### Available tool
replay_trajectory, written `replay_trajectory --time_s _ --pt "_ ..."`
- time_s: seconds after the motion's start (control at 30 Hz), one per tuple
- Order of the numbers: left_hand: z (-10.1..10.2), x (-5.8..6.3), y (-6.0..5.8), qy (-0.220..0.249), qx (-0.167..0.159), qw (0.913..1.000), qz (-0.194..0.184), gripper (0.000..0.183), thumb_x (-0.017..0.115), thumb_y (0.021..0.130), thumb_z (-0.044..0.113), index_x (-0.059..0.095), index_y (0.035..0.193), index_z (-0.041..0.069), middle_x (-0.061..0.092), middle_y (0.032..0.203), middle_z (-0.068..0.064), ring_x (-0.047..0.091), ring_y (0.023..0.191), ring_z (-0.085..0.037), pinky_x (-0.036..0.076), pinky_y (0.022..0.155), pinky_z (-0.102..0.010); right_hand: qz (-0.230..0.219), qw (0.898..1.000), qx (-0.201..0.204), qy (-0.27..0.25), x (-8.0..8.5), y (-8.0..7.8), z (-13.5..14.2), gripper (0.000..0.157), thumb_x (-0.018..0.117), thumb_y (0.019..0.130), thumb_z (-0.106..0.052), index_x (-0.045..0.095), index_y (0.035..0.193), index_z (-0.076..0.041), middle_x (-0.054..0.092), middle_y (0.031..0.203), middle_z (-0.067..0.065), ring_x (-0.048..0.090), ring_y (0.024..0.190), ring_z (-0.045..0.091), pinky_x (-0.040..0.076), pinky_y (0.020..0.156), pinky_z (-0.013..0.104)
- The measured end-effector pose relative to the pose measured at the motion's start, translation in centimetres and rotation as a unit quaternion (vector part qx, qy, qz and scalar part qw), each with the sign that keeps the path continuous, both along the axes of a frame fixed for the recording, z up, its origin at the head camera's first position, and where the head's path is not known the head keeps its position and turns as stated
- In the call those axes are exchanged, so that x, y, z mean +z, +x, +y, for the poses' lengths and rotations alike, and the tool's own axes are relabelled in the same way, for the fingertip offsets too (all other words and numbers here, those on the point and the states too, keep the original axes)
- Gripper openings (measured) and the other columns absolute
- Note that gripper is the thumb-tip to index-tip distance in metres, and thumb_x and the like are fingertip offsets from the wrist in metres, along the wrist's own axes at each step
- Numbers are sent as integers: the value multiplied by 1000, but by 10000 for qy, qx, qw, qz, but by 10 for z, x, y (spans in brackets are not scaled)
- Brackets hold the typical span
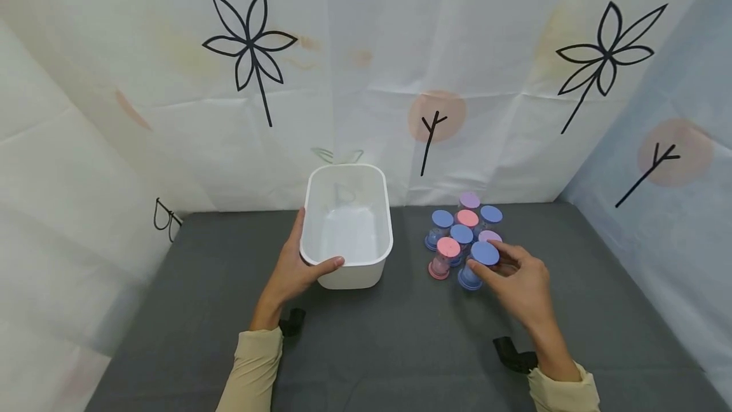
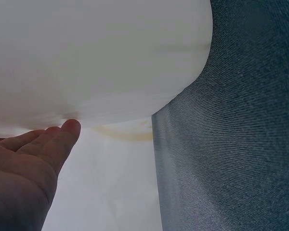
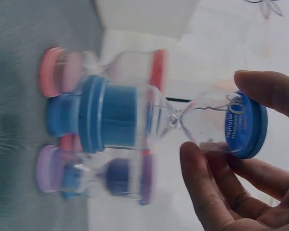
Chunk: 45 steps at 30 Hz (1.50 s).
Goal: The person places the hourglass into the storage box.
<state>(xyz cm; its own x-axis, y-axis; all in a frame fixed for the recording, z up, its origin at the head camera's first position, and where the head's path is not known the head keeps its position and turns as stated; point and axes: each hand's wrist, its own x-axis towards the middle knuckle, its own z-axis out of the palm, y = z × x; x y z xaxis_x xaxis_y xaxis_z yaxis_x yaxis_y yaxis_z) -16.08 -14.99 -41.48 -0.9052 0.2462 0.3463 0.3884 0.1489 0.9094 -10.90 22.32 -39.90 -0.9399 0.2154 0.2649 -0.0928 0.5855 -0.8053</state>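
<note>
My right hand (image 1: 520, 281) pinches a blue-capped sand timer (image 1: 485, 253) by its upper end, thumb on one side and fingers on the other. In the right wrist view this sand timer (image 3: 120, 115) has blue sand in its lower bulb and a label with "minutes" on the upper cap. Behind it, other sand timers with pink (image 1: 448, 247), blue (image 1: 443, 219) and purple (image 1: 469, 200) caps stand close together. My left hand (image 1: 291, 275) rests against a white plastic bin (image 1: 349, 276), thumb across its front rim. In the left wrist view its straight fingers (image 2: 58, 144) touch the bin's outer wall.
The grey tabletop (image 1: 389, 348) reaches back to a white cloth backdrop (image 1: 366, 81) with plant drawings. A bluish cloth (image 1: 675, 221) hangs along the right side. Dark straps (image 1: 511, 355) show near both wrists.
</note>
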Motion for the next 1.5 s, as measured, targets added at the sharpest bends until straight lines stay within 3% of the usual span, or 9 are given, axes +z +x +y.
replay_trajectory --time_s 0.13,0.33,0.47,0.57,0.77,0.93,1.07,1.27,1.5 --pt "-1 0 1 -5 37 10000 -33 116 85 78 2 9 164 16 39 151 -21 49 120 -46 46 91 -66 115 9991 318 -244 19 2 0 56 88 81 -15 66 130 2 65 120 19 61 89 -9 49 76 7" --pt "-2 -2 1 -36 89 10000 -19 117 85 77 2 9 164 16 39 150 -21 49 120 -48 45 90 -68 445 9940 912 -414 45 -7 -2 52 86 82 -9 67 128 2 67 114 12 66 93 2 52 80 12" --pt "-3 -4 0 -42 88 9999 28 117 85 77 2 9 164 16 40 150 -22 49 120 -46 46 90 -68 261 9840 1516 -897 68 -20 -10 52 83 86 -8 64 133 2 67 116 3 69 95 9 55 80 18" --pt "-3 -4 -1 -39 78 9999 62 117 85 77 1 9 164 15 40 150 -23 50 119 -46 46 90 -67 -14 9739 1897 -1245 83 -34 -22 52 82 88 -11 63 135 0 68 119 3 70 97 14 56 81 22" --pt "-3 -3 0 -64 79 9999 81 116 85 77 2 9 164 14 39 150 -22 50 119 -46 45 90 -68 -371 9604 2489 -1196 101 -75 -57 51 82 88 -21 65 134 -6 68 118 8 68 101 20 55 79 27" --pt "-3 -1 0 -189 117 9997 49 116 85 77 2 9 164 10 41 149 -23 53 117 -41 51 89 -52 -698 9408 2898 -1613 106 -112 -93 50 82 88 -16 65 134 -4 70 120 10 66 109 23 49 97 38" --pt "-4 -9 -6 -128 64 9999 17 117 86 77 1 8 164 10 43 147 -23 55 114 -35 54 87 -44 -859 9359 2963 -1700 105 -138 -121 50 81 88 -12 64 134 -1 70 121 14 66 111 24 45 105 41" --pt "-6 -30 -19 -48 10 10000 60 118 88 78 4 9 164 20 49 143 -13 58 114 -33 57 85 -42 -1128 9362 2791 -1812 91 -169 -154 50 83 85 -9 65 131 1 71 118 16 66 111 25 45 106 41" --pt "-7 -34 -18 44 40 10000 -38 116 88 79 10 11 164 27 51 140 -8 59 113 -35 56 87 -51 -1630 9330 2316 -2221 68 -189 -182 49 86 80 -4 68 125 3 69 116 16 64 107 27 49 101 39"
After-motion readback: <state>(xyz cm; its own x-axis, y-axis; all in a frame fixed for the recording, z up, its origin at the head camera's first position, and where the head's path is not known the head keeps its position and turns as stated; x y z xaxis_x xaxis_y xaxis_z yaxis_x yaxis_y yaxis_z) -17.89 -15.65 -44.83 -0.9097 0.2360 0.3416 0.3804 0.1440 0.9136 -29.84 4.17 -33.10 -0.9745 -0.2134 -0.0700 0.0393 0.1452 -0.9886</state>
